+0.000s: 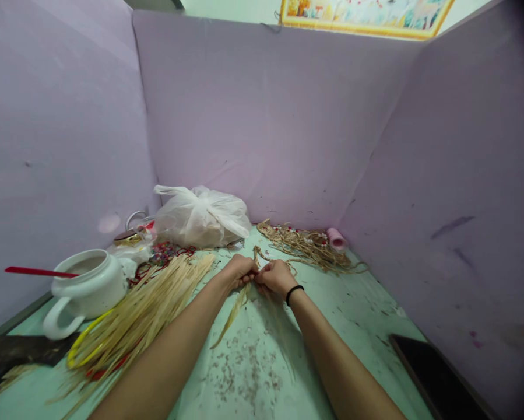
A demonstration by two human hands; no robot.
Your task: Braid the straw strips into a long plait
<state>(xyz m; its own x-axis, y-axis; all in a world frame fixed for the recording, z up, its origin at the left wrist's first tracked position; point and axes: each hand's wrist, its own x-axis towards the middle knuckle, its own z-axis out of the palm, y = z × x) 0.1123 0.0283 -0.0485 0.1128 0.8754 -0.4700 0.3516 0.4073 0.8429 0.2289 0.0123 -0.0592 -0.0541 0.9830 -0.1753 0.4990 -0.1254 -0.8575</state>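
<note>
My left hand [241, 270] and my right hand [275, 276] meet at the middle of the pale green table [358, 309], fingers pinched together on a bundle of straw strips [238, 308]. The strips trail from the hands toward me along the table, and a short twisted end [256, 253] sticks out beyond the knuckles. A black band [294, 291] circles my right wrist. Both forearms reach in from the bottom edge.
A sheaf of loose straw [157, 303] lies at the left beside a white mug [89, 286] holding a red stick [37, 272]. A white plastic bag [203, 216], braided straw cords [308, 245], a pink spool [336, 238] and coloured beads [165, 252] sit at the back. Purple partitions [266, 116] wall three sides. A dark slab [436, 376] lies at the right.
</note>
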